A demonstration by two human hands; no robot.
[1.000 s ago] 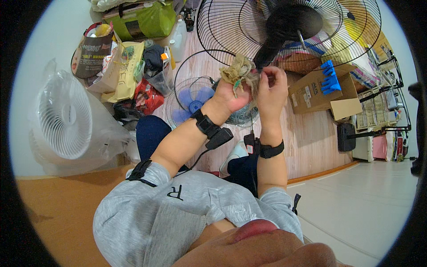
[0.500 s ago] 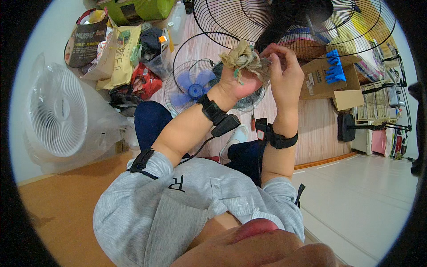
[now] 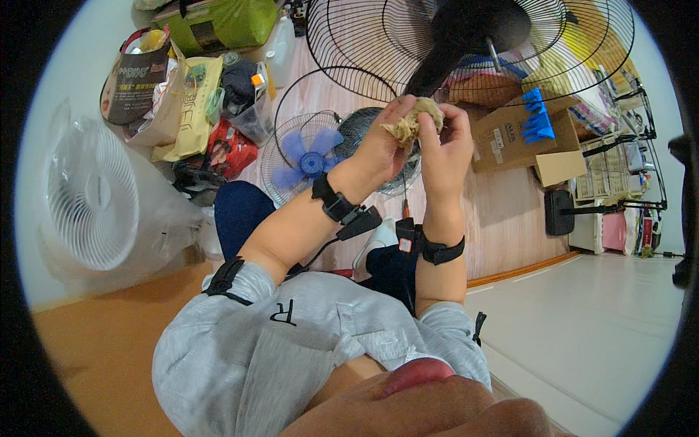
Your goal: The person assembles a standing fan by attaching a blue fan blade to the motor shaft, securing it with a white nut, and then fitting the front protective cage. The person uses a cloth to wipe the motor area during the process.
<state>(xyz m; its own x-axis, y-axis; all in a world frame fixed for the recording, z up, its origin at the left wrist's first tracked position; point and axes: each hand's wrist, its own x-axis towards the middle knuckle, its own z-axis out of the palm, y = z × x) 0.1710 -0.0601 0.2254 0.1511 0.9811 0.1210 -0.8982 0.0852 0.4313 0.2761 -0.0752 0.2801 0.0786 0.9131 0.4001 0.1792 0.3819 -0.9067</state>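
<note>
Both hands are raised in front of the person, close together, and pinch a crumpled tan wad (image 3: 413,122), perhaps a rag or a clump of fibre; the view is too small to be sure. The left hand (image 3: 378,146) cups it from below with fingers curled round it, and the right hand (image 3: 445,146) nips its upper edge between thumb and fingertips, as if to pull it apart or fold it. The wad hangs in the air just below the large black fan guard (image 3: 466,51).

Behind the hands, on the wooden floor (image 3: 510,211), stands a small fan with blue blades (image 3: 304,162). A white fan wrapped in clear plastic (image 3: 95,197) stands to the left. Further back, paper shopping bags (image 3: 167,102) stand packed with goods, and an open cardboard box (image 3: 510,135) holds blue plastic pieces (image 3: 537,124).
</note>
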